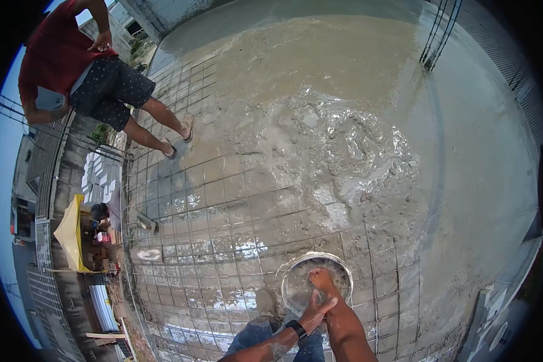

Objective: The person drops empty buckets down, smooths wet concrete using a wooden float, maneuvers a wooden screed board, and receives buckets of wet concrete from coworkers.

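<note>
A round bucket [287, 263] with a pale, cement-smeared rim stands right in front of me, with murky water [298, 282] in it. My right hand [321, 279] is over the bucket's opening, its fingers curled into a fist. My left hand [315, 309], with a dark watch on its wrist, wraps around my right wrist just below that fist. Both forearms look wet. Whether the right fist touches the water is hard to make out.
A steel rebar grid [211, 235] lies over the wet floor. Fresh grey concrete [356, 145] spreads ahead and right. A person [102, 78] in sandals stands at upper left. Vertical rebar [429, 57] rises at the far right. A yellow canopy [72, 232] sits below the slab's left edge.
</note>
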Motion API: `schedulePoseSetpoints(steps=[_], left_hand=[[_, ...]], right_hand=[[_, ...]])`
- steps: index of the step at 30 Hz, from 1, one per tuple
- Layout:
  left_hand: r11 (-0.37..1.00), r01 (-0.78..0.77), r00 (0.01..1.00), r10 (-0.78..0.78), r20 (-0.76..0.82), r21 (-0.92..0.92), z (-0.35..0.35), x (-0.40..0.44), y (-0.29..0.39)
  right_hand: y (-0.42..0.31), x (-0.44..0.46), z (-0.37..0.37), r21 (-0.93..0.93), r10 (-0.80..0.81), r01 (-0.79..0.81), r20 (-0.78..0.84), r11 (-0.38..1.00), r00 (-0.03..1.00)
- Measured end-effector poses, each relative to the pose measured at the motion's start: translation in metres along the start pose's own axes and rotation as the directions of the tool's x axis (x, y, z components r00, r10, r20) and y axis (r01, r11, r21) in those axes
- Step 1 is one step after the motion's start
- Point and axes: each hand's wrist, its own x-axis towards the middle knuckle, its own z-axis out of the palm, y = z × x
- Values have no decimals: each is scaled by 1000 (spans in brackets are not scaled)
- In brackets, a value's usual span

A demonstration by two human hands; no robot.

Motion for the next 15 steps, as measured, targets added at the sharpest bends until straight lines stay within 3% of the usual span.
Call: schedulePoseSetpoints(steps=[1, 2, 3, 4, 5, 6, 7, 9, 10, 11, 12, 13, 15], left_hand=[[994, -82, 993, 88, -84, 67, -22, 48, -22], [978, -153, 971, 176, -163, 145, -54, 108, -44], [969, -224, 959, 238, -157, 101, -90, 172, -68], [956, -288, 944, 293, -150, 59, -117, 205, -92], [980, -170, 972, 183, -146, 102, -121, 193, -88], [988, -58, 988, 78, -137, 145, -114, 174, -53], [990, 0, 992, 18, -124, 140, -112, 167, -40], [994, 69, 994, -62, -91, 79, -108, 162, -25], [997, 77, 995, -75, -66, 19, -102, 158, -19], [981, 79, 978, -42, 206, -175, -93, 149, -10], [928, 132, 888, 45, 457, -348, -85, 137, 1], [845, 229, 735, 175, 655, -483, -77, 125, 9], [808, 192, 715, 273, 643, -557, -70, 110, 13]], right_hand=[[30, 14, 7, 55, 84, -82, -35, 995, 996], [61, 22, 18, 250, 227, -191, -125, 949, 966], [143, 62, 46, 486, 192, -132, -76, 864, 978], [167, 59, 51, 490, 237, -102, -223, 866, 945], [175, 57, 52, 485, 283, -73, -374, 871, 883], [139, 30, 30, 681, 386, -205, -123, 703, 914], [90, -2, 4, 779, 460, -384, 139, 497, 877], [60, -22, -6, 859, 97, -510, 504, 43, 858], [48, -35, -2, 855, -90, -518, 516, -11, 852], [16, -53, 5, 833, -259, -545, 507, -97, 822], [-12, -66, -3, 855, -299, -517, 483, -43, 823], [-41, -79, -11, 875, -338, -484, 458, 8, 823], [-85, -91, -39, 888, -200, -268, 359, 375, 912]])
